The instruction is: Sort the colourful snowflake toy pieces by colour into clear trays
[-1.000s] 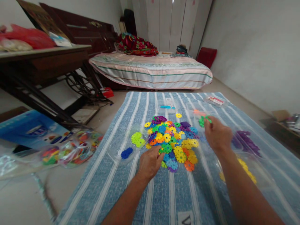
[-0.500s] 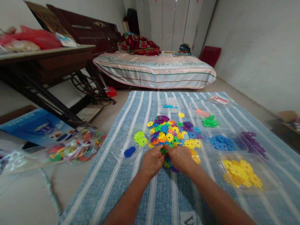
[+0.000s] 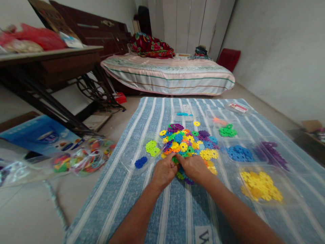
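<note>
My left hand (image 3: 164, 170) and my right hand (image 3: 194, 166) meet over the near side of a mixed pile of flower-shaped plastic discs (image 3: 183, 146). Both are closed, fingertips together around a green flower disc (image 3: 175, 158), partly covered by the fingers. Whether more than one disc is pinched there I cannot tell. Left of the pile, a clear tray (image 3: 129, 166) holds lime-green discs (image 3: 151, 147) and dark blue discs (image 3: 140, 162). To the right, clear boxes hold yellow discs (image 3: 261, 185), blue discs (image 3: 240, 153), purple discs (image 3: 273, 156) and green discs (image 3: 228, 130).
Farther back stand boxes with light blue discs (image 3: 184, 114) and orange discs (image 3: 219, 120), beside a lidded box (image 3: 238, 107). A striped cloth (image 3: 122, 203) covers the table. Bagged colourful pieces (image 3: 86, 160) lie at left, below a sewing-machine table (image 3: 50, 56). A bed (image 3: 167, 76) stands behind.
Both hands stay together over the pile; the right fingers have shifted slightly up and left around the green disc. The view has tilted a little. Other things look the same.
</note>
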The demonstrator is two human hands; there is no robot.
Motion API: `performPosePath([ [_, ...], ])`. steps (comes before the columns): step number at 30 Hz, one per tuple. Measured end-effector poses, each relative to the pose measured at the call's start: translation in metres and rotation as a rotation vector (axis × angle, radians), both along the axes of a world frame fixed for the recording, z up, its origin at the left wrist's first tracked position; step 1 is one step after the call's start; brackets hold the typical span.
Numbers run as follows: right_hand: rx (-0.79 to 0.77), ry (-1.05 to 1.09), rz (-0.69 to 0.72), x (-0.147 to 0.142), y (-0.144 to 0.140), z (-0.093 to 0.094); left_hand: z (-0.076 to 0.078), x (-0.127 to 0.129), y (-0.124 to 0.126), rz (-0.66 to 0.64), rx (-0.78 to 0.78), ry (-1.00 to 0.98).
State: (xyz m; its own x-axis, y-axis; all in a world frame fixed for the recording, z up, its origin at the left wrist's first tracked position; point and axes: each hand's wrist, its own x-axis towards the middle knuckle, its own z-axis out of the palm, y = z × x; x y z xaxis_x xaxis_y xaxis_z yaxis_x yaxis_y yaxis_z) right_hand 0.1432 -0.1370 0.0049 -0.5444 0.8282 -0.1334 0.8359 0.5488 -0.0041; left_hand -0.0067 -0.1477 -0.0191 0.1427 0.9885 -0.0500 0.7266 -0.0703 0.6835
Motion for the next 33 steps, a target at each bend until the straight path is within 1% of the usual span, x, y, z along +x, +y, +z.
performPosePath([
  [7, 0.000, 0.003, 0.063, 0.000, 0.001, -0.001, 0.003, -0.004, 0.001, 0.002, 0.008, 0.075],
  [16, 0.035, -0.009, 0.060, 0.003, 0.002, -0.001, 0.009, -0.003, -0.002, -0.028, -0.015, 0.221],
  [19, 0.051, 0.004, 0.070, 0.003, 0.003, -0.003, 0.007, -0.004, -0.001, -0.044, -0.023, 0.226],
  [25, 0.096, 0.098, 0.074, 0.006, -0.002, -0.013, 0.005, -0.007, -0.001, -0.050, -0.028, 0.200],
  [27, 0.125, 0.140, 0.044, 0.010, -0.005, -0.013, 0.005, -0.007, -0.001, -0.055, -0.021, 0.196],
  [29, 0.164, 0.182, -0.014, 0.016, -0.004, -0.010, 0.005, -0.007, -0.002, -0.064, -0.022, 0.194],
  [31, 0.216, 0.215, -0.097, 0.026, 0.002, -0.002, 0.005, -0.007, -0.001, -0.061, -0.031, 0.200],
  [33, 0.282, 0.232, -0.208, 0.042, 0.014, 0.009, 0.006, -0.006, -0.001, -0.055, -0.038, 0.213],
])
